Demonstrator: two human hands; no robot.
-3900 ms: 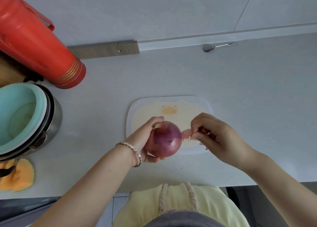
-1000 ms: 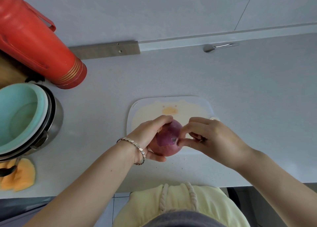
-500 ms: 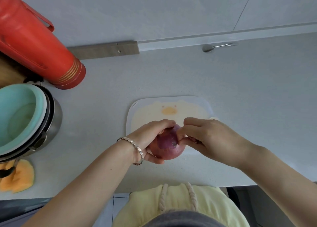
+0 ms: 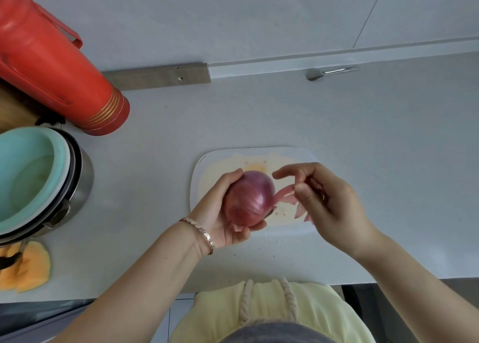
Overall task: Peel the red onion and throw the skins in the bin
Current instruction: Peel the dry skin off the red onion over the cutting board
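Purple-red onion [image 4: 250, 199], pink skin strips [image 4: 284, 191], white cutting board [image 4: 204, 166], orange-red flask [image 4: 51, 65], mint-green bowl [image 4: 28, 171]

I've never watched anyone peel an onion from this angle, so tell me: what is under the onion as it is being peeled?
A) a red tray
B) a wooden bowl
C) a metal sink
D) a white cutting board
D: the red onion, cupped in the left hand, is over the white cutting board on the counter, while the right hand pulls a strip of skin away.

Bare forearms, a braided metal bracelet [image 4: 201, 235] on the left wrist, pale yellow top [image 4: 269, 306].
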